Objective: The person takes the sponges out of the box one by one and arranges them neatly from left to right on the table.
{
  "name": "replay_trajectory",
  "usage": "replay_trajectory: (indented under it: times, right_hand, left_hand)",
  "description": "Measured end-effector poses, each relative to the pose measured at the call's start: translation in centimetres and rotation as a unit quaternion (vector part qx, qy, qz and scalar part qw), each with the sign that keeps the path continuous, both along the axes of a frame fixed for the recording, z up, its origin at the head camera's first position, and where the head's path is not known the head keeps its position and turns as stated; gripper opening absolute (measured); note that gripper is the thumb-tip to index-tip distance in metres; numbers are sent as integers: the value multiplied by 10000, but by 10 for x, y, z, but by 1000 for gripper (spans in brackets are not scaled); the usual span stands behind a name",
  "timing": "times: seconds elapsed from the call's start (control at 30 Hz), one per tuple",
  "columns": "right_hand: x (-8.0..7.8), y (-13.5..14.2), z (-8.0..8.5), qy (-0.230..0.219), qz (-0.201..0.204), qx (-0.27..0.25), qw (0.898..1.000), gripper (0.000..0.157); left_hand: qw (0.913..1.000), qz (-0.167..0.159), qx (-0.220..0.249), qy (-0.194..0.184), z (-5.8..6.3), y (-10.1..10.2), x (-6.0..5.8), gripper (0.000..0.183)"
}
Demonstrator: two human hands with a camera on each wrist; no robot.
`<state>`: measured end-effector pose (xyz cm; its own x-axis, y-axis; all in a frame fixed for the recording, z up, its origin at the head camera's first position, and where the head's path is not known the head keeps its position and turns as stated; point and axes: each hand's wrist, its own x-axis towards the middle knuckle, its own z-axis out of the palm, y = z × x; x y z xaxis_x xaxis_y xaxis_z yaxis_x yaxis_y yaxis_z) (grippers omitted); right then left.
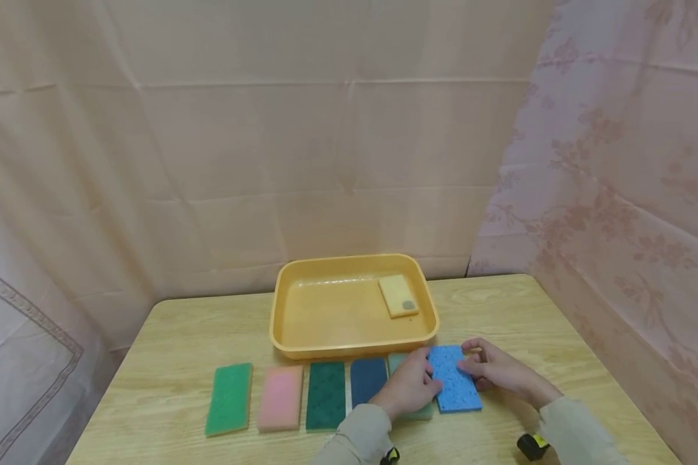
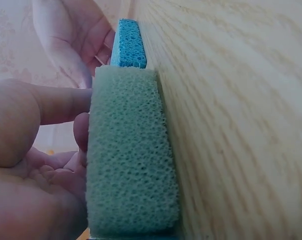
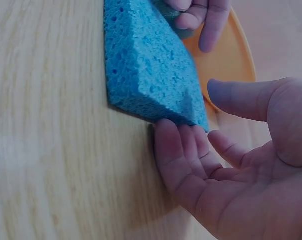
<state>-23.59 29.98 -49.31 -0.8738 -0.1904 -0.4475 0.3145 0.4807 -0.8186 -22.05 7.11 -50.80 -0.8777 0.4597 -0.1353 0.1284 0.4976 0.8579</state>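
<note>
A speckled blue sponge [image 1: 455, 381] lies flat on the table at the right end of a row of sponges. My right hand [image 1: 497, 371] touches its right edge with the fingertips; in the right wrist view the thumb [image 3: 241, 97] stands apart from the sponge. Above the pale green sponge [image 2: 126, 150], my left hand [image 1: 407, 387] reaches to the blue sponge's left edge, with its fingers loosely bent. That pale green sponge is partly hidden under the left hand in the head view. Left of it lies a dark blue sponge [image 1: 368, 378], its lower part covered by the hand.
Further left lie a dark green sponge [image 1: 326, 395], a pink sponge [image 1: 280, 397] and a bright green sponge [image 1: 229, 398]. Behind the row stands a yellow tray [image 1: 349, 352], holding a pale yellow sponge [image 1: 397, 294] with a grey spot. Curtains hang around the wooden table [image 1: 209, 329].
</note>
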Motion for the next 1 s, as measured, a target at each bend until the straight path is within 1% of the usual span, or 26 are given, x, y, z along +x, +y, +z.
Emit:
replay_trajectory:
  times: [0.07, 0.17, 0.3, 0.37, 0.43, 0.6, 0.7, 0.77, 0.9, 1.0]
  right_hand:
    - [1, 1, 2, 46, 65, -85, 9999, 57]
    - [1, 2, 9, 213, 184, -33, 9996, 58]
    - [-2, 3, 19, 533, 289, 242, 9979, 57]
    - [-5, 2, 23, 650, 314, 286, 9970, 55]
    - [-8, 1, 28, 776, 348, 256, 9960, 54]
    - [-15, -4, 42, 1069, 529, 82, 9928, 55]
    - [-20, -8, 51, 1158, 641, 42, 9912, 54]
    - [-24, -12, 57, 1222, 713, 6, 9899, 51]
    - [-34, -21, 67, 1376, 895, -77, 9864, 49]
    - [-42, -29, 73, 1427, 1001, -135, 9846, 52]
  left_hand:
    - [10000, -38, 18, 76, 0, 0, 0, 64]
    - [9998, -71, 87, 134, 1, 0, 1, 62]
    - [9993, -177, 198, 276, 2, -1, 2, 52]
    - [9987, -249, 239, 385, 2, -1, 3, 46]
    - [9978, -318, 237, 525, 3, -2, 4, 40]
    - [9969, -441, 203, 627, 9, -3, 5, 31]
    - [9955, -597, 318, 663, 15, -4, 6, 28]
    - [9939, -707, 516, 677, 21, -6, 7, 27]
    - [9887, -888, 1005, 666, 37, -12, 7, 25]
    - [9871, -912, 1106, 708, 52, -17, 4, 24]
